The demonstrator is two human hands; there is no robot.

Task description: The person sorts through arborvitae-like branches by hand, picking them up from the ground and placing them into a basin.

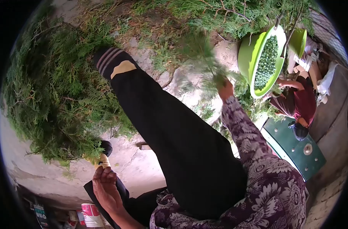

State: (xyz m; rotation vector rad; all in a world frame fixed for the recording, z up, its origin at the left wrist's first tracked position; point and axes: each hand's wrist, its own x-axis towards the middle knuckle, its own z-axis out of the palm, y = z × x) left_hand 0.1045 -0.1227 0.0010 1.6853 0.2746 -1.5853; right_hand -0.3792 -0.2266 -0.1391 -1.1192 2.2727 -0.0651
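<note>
My right hand (225,90), at the end of a purple patterned sleeve, is closed around a green conifer sprig (204,61), which is smeared by motion. Just to its right, a lime green tub (245,57) holds many small round green cones or berries (267,61). My left hand (106,189) is at the lower left, palm partly showing, its fingers loosely bent and nothing visible in them. It is beside my lower leg and shoe, near the edge of a large heap of conifer branches (67,95).
My black-trousered leg (181,133) stretches across the middle. More branches (227,15) lie at the top. Another person (303,101) in a maroon top works at the right, near a green board (296,149) and a second green container (298,42). A red-and-white bucket (91,214) stands lower left.
</note>
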